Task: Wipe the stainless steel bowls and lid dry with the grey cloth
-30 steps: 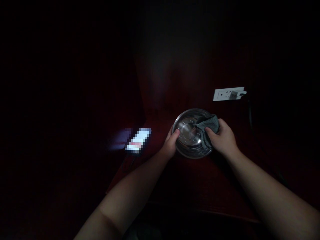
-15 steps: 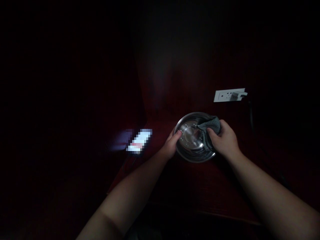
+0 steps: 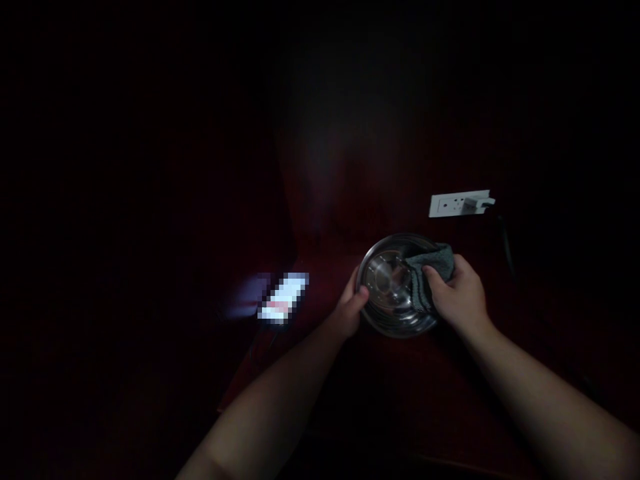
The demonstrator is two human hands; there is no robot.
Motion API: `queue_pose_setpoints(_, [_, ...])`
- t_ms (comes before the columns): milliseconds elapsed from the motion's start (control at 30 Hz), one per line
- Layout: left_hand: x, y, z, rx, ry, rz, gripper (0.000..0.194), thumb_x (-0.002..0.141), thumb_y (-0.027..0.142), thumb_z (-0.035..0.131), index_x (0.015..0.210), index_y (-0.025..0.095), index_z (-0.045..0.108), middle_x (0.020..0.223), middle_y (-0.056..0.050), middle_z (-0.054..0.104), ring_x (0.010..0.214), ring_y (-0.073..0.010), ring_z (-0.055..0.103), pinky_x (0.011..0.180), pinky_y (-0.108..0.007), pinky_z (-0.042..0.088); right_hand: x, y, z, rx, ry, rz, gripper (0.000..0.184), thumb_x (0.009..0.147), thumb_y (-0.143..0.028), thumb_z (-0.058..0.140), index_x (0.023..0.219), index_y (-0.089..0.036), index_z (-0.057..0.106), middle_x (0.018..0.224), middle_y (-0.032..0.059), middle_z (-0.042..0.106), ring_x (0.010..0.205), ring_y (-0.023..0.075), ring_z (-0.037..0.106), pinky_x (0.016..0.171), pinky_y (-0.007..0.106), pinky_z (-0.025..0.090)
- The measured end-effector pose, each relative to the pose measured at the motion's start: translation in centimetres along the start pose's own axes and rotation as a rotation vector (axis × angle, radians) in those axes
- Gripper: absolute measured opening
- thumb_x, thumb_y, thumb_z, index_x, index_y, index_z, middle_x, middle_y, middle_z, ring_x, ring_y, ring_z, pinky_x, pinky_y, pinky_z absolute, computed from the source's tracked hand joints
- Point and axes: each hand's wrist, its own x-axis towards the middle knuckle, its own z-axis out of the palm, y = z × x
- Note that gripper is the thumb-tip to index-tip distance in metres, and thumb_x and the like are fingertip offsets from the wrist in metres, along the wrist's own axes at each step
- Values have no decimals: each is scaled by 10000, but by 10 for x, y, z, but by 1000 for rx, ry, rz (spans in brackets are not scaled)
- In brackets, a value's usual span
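Note:
A shiny metal bowl [image 3: 387, 283] is held tilted, its inside facing me. My left hand [image 3: 353, 307] grips its left rim, thumb over the edge and the other fingers hidden behind. At the right side, my right hand [image 3: 460, 290] is closed on a grey-green cloth [image 3: 431, 267] draped over the rim and partly inside the bowl. The thumb presses the cloth from the inner side; the remaining fingers are mostly out of sight.
A lit phone [image 3: 284, 299], its screen pixelated, lies to the left on the dark red table [image 3: 320, 273]. On the back wall is a white socket panel [image 3: 450, 205] with a plugged-in charger [image 3: 481, 202] and a hanging cable [image 3: 507, 247]. Most surroundings are very dark.
Everything sits a little lower in view, as the camera has shifted. The bowl, the cloth and both hands appear slightly further right; both grips look the same.

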Motion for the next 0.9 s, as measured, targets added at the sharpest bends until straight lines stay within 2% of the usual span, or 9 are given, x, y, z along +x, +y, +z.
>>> queue_pose_setpoints(67, [-3, 0, 2, 6, 31, -66, 749, 630, 552, 735, 1260, 194, 542, 1217, -111, 634, 1204, -313, 528, 1023, -425, 387, 0, -1, 0, -28, -13, -3, 221, 745, -391, 579, 857, -203, 549, 730, 23, 587, 592, 172, 532, 564, 321, 432])
queue_pose_setpoints(167, [-5, 0, 4, 10, 89, -87, 722, 630, 552, 732, 1229, 184, 566, 1157, -114, 663, 1135, -308, 577, 994, -433, 405, -1, -3, -1, -54, -28, 1, 225, 739, -402, 577, 844, -205, 543, 733, 29, 592, 597, 185, 543, 560, 330, 435])
queue_pose_setpoints(367, [-6, 4, 8, 67, 134, -63, 702, 633, 589, 713, 1187, 174, 597, 1127, -108, 672, 1128, -290, 577, 1011, -407, 386, -3, -6, -5, -77, -43, 12, 299, 734, -438, 562, 932, -214, 563, 816, 67, 625, 644, 223, 570, 596, 366, 458])
queue_pose_setpoints(500, [-4, 5, 7, 86, 100, -80, 682, 630, 603, 707, 1152, 174, 611, 1163, -112, 655, 1146, -297, 562, 1015, -410, 376, -3, -7, -7, -109, -36, 25, 307, 713, -434, 568, 924, -212, 562, 850, 78, 628, 636, 219, 568, 608, 379, 466])
queue_pose_setpoints(667, [-3, 9, 4, 71, -25, -102, 703, 630, 558, 731, 1217, 201, 577, 1157, -101, 653, 1163, -308, 549, 1012, -424, 369, -4, -12, -9, -110, -25, 7, 238, 712, -388, 587, 871, -219, 531, 826, 96, 624, 700, 246, 593, 627, 380, 463])
queue_pose_setpoints(900, [1, 9, -2, 48, -63, -184, 736, 609, 520, 756, 1240, 197, 559, 1142, -115, 657, 1119, -310, 574, 979, -420, 388, -6, -13, -12, -126, -30, -36, 177, 735, -382, 581, 833, -254, 509, 796, 103, 619, 671, 258, 582, 592, 393, 447])
